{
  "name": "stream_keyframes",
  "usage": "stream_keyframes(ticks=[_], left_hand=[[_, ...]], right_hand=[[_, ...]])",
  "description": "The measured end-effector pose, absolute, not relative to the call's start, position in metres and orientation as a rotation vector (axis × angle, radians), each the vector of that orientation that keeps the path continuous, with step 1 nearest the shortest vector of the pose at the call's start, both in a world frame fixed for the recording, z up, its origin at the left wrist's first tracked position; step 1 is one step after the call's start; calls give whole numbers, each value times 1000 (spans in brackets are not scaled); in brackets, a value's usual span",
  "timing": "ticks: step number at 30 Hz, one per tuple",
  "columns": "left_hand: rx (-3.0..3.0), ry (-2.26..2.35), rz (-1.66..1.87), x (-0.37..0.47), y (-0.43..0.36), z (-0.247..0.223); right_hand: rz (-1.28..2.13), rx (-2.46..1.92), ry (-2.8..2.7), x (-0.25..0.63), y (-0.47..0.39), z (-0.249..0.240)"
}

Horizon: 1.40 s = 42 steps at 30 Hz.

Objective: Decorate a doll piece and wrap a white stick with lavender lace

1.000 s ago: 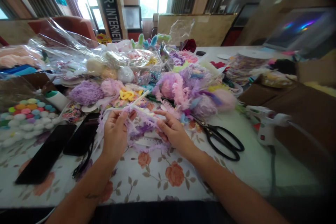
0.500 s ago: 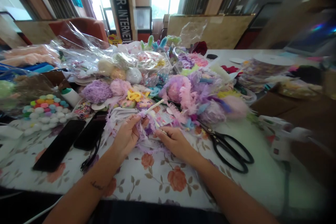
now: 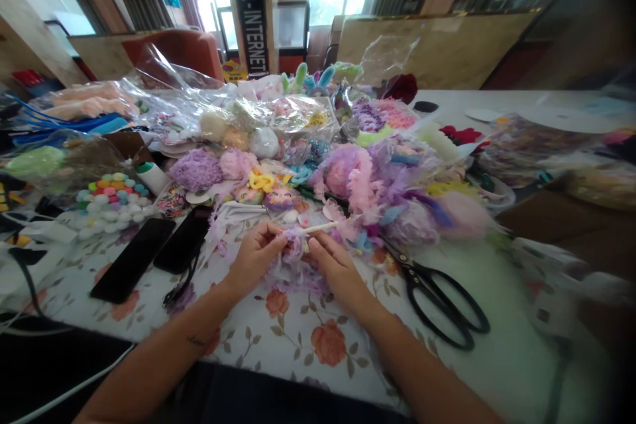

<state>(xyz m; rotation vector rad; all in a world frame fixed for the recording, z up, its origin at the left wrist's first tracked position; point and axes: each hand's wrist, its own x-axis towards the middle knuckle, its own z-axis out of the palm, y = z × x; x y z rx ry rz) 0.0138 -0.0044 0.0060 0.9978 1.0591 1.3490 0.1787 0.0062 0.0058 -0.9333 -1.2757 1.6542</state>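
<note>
Fluffy light-purple yarn (image 3: 297, 245) is bunched between my two hands, low over the flowered cloth. My left hand (image 3: 256, 257) is closed on it, thumb pressed along the side. A thin white stick (image 3: 325, 226) pokes out of the yarn toward the right, nearly level. Close by on the right, my right hand (image 3: 338, 266) pinches the yarn's edge below the stick, fingertips partly hidden. More loose purple fluff (image 3: 298, 278) hangs beneath both hands. Just beyond them lie small purple decorated balls (image 3: 279, 197) and a yellow fuzzy loop (image 3: 262, 179).
Large black-handled scissors (image 3: 442, 298) lie to the right, near a blurred white glue gun (image 3: 551, 278). Two black phones (image 3: 133, 262) and several pom-poms (image 3: 112, 202) are at left. A heap of yarn balls (image 3: 196, 169) and plastic bags (image 3: 169, 106) spans the back.
The stick has swung from slanting upward to nearly level, pointing right. My hands have come closer together around the yarn. The whole view has shifted slightly.
</note>
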Motion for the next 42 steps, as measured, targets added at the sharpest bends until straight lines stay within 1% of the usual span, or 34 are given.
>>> stream_keyframes(ticks=[4,9,16,20,24,27,30,36,42], left_hand=[[1161,1123,1338,13,-6,8],[1200,1152,1297,12,-5,10],[1216,1116,1265,12,-6,13],[1231,1131,1254,11,-6,12],[1221,1056,1237,9,-7,14],[1224,1016,1243,8,-8,18],[1325,1093,1264,8,-6,17],[1504,1200,1133,12,-1,15],[1311,1188,1225,13,3,38]], right_hand=[[1735,-937,-1080,174,5,1],[1647,-926,-917,174,7,2],[1562,-938,-978,176,8,4],[1436,-1013,-1045,179,9,6],[1374,-1036,-1129,180,9,7],[1267,-1048,-1196,180,7,8],[1196,-1019,-1294,179,5,9],[1235,-958,-1365,177,3,10],[1306,-988,-1366,177,4,9]])
